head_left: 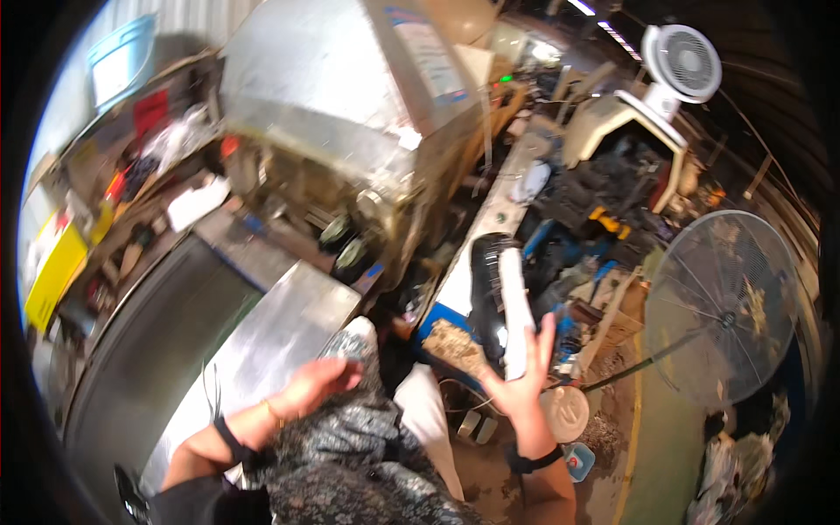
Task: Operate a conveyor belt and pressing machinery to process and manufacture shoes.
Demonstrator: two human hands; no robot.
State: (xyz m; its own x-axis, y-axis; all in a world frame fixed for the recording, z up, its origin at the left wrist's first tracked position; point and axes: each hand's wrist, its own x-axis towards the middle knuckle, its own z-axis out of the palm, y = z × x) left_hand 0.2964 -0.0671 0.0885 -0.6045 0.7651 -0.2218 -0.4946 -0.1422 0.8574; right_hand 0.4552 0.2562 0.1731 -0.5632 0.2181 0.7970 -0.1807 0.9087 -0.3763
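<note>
One relaxed left hand (319,385) hangs apart from the fanned right hand (520,391), perhaps touching a black-and-white piece (489,293), best gripped squarely, by the right edge of the table (457,285).

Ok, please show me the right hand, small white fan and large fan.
Right hand (517,390): head view, middle of hand.
Small white fan (688,63): head view, front grille.
Large fan (728,318): head view, centre hub.
</note>
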